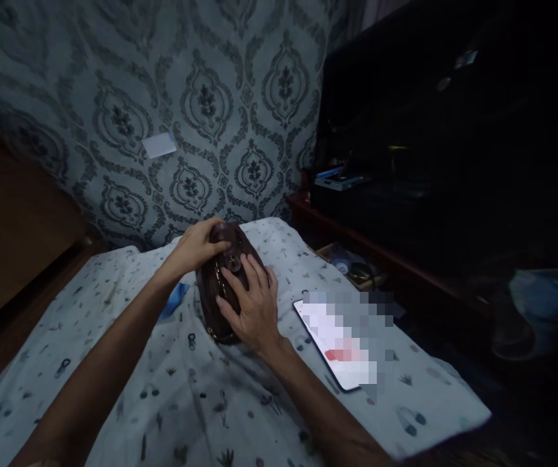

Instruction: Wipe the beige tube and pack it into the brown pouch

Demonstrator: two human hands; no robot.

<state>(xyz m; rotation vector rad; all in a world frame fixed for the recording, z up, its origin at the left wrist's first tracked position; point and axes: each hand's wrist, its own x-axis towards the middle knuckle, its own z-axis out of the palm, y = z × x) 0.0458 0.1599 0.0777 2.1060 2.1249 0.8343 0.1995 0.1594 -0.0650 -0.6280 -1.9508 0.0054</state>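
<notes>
A dark brown leather handbag (211, 295) with gold-coloured zips and a small gold clasp lies on a white patterned sheet (176, 402). My left hand (198, 246) grips the bag's far end, its thumb over the top and its other fingers mostly hidden behind. Across the bag's right side and top rests my right hand (254, 301), with its fingers spread apart near the zip. Right of the bag, a phone (325, 350) with a lit, partly blurred screen lies on the sheet. A small blue item (176, 299) shows on the left, partly behind my left forearm.
A wall with ornate grey wallpaper (206, 104) stands behind the bed, with a small white rectangle (159, 145) on it. On the right are dark furniture (420, 130) and a small box of items (357, 275). A brown wooden panel (21, 220) stands at the left.
</notes>
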